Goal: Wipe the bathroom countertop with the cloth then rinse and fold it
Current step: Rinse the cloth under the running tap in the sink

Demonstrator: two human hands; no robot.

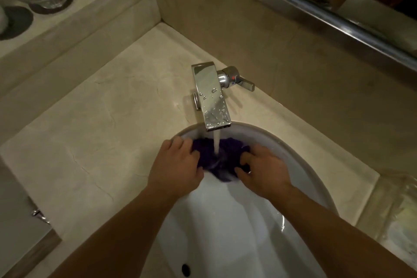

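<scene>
Head view: left hand [177, 168], right hand [264, 170] grip cloth [233, 148] in sink [225, 221]; marble countertop [101, 131].

My left hand [178, 165] and right hand [264, 169] grip the purple cloth [222, 158] under the running tap [212, 97], over the white sink [225, 221].

One head-worn view is given, aimed steeply down and forward; the left hand [178, 167] and right hand [264, 171] are seen close below; the tap [212, 95] is framed just beyond them.
</scene>
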